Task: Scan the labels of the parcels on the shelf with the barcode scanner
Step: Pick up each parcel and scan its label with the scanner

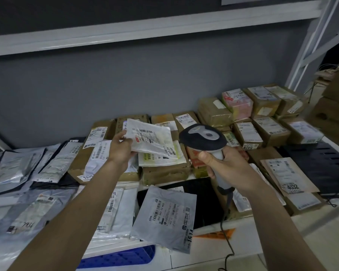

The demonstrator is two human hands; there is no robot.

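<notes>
White poly mailer (152,140) pinched in left hand (120,148), lifted above the brown boxes (165,169) on the shelf (243,249), label up. Right hand (222,163) grip wrapped around barcode scanner (204,138) handle, head just beside the mailer.

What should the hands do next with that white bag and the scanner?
Probably swing the barcode scanner a little toward the white bag and aim at its barcode. The left hand holds the bag lifted with its label facing up, and the right hand grips the scanner's handle right beside it, so the label looks ready to scan.
</notes>
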